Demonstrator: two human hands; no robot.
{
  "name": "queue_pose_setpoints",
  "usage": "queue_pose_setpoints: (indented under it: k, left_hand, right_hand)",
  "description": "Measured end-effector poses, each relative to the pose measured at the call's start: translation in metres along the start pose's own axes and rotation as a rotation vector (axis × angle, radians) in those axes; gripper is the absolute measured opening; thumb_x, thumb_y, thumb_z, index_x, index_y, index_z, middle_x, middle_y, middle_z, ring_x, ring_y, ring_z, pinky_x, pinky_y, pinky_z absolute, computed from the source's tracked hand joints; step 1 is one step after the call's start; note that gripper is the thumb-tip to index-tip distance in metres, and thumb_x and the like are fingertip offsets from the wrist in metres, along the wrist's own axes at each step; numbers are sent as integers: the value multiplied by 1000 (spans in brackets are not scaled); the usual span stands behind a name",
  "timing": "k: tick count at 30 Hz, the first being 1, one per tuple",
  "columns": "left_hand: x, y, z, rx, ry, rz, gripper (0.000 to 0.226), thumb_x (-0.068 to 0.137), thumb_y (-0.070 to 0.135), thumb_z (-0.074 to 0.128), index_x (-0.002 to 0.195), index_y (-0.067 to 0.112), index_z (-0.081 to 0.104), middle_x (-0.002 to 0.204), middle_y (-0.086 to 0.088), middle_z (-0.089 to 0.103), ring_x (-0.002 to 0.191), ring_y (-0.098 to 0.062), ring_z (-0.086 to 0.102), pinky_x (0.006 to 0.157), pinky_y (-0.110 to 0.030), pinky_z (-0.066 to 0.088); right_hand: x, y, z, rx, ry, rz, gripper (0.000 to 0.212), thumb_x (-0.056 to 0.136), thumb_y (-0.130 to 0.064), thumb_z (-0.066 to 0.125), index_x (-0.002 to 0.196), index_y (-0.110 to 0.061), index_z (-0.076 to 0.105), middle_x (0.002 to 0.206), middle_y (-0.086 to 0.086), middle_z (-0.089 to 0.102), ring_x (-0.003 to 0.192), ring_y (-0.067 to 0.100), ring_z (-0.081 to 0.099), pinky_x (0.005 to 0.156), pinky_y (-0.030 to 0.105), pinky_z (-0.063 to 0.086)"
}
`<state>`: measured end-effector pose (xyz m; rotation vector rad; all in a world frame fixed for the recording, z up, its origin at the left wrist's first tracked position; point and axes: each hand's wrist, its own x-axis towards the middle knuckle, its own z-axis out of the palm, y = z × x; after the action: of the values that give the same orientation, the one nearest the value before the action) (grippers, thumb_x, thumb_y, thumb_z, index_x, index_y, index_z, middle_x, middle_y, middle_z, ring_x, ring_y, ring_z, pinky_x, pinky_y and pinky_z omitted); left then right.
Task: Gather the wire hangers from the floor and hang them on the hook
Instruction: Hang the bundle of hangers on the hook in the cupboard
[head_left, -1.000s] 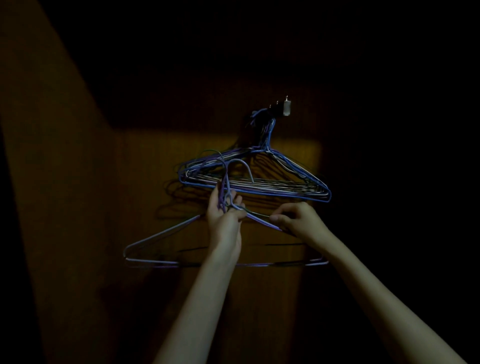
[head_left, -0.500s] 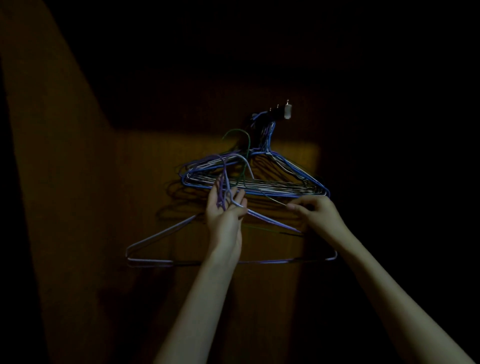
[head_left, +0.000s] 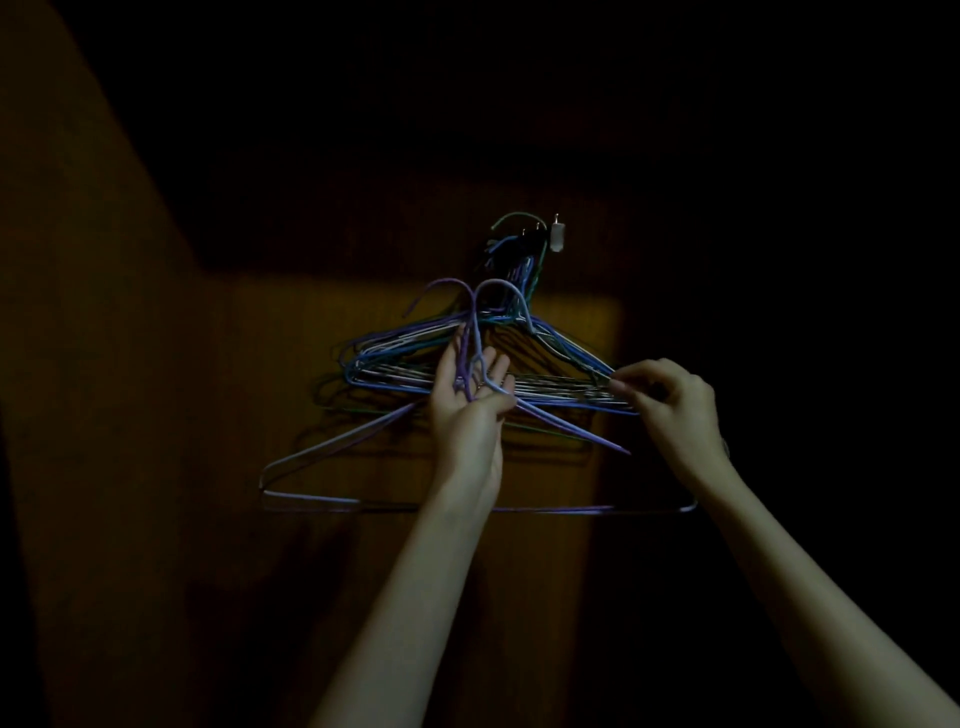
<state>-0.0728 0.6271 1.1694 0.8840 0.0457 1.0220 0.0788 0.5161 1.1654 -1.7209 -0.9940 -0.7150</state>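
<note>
Wire hangers: thin coated wire, light, springy, will flex and snag on each other, so take them at the necks just under the hook curls, not on the long bottom bars. Left hand (head_left: 470, 400) does that: palm up, fingers loosely curled round the necks of the purple hangers (head_left: 561, 423), two hook curls standing up above the fingers, triangles hanging below, bottom bar well under the wrist. Right hand (head_left: 670, 400) pinches the right shoulder end of the hung bunch (head_left: 395, 376), thumb against fingertips (head_left: 618, 385); which wire exactly I can't tell, too dark. That bunch, blue, grey and greenish wire, already hangs from the wall hook (head_left: 557, 240), a small pale fitting on the wooden panel (head_left: 571, 338). One green hanger hook (head_left: 514, 217) sits over the fitting's top; seated or only resting, can't tell. Coating looks smooth, likely slippery on metal. Risk: held hook curls tangle in the hung shoulders close behind them on the way up. Floor not in view.
</note>
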Motion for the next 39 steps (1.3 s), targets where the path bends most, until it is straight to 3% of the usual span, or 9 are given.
queue_pose_setpoints:
  k: [11,18,26,35,39]
  left_hand:
    - [14,-10,4,14,-14,7,82,77,-34,34,145,11,30,138,-21,46,126,-30,49,104,-36,41]
    - [25,-14,7,15,-15,22,80,77,-33,34,145,11,30,138,-22,46,126,-30,48,102,-35,42]
    - [38,-16,4,16,22,26,82,77,-34,33,146,11,27,138,-22,46,126,-31,49,100,-35,42]
    - [54,-17,1,15,35,54,80,78,-33,32,145,11,30,139,-21,45,127,-30,48,104,-36,41]
    - [60,-21,2,5,35,50,79,79,-33,32,145,11,30,139,-21,45,127,-30,48,103,-36,41]
  right_hand:
    - [12,13,-8,-115,174,-8,9,85,-17,66,92,-18,71,91,1,62,87,18,58,72,43,48]
    - [32,22,12,-166,134,-5,10,87,-17,64,94,-17,71,93,0,61,87,17,56,70,37,44]
    - [65,42,45,-174,96,95,11,88,-14,64,96,-15,70,102,5,64,96,23,58,76,39,48]
    - [90,63,67,-148,-25,170,10,89,-23,63,94,-18,70,103,5,66,97,22,59,71,31,42]
    - [94,69,71,-132,-85,189,9,88,-24,63,91,-18,69,98,7,66,88,17,55,67,29,39]
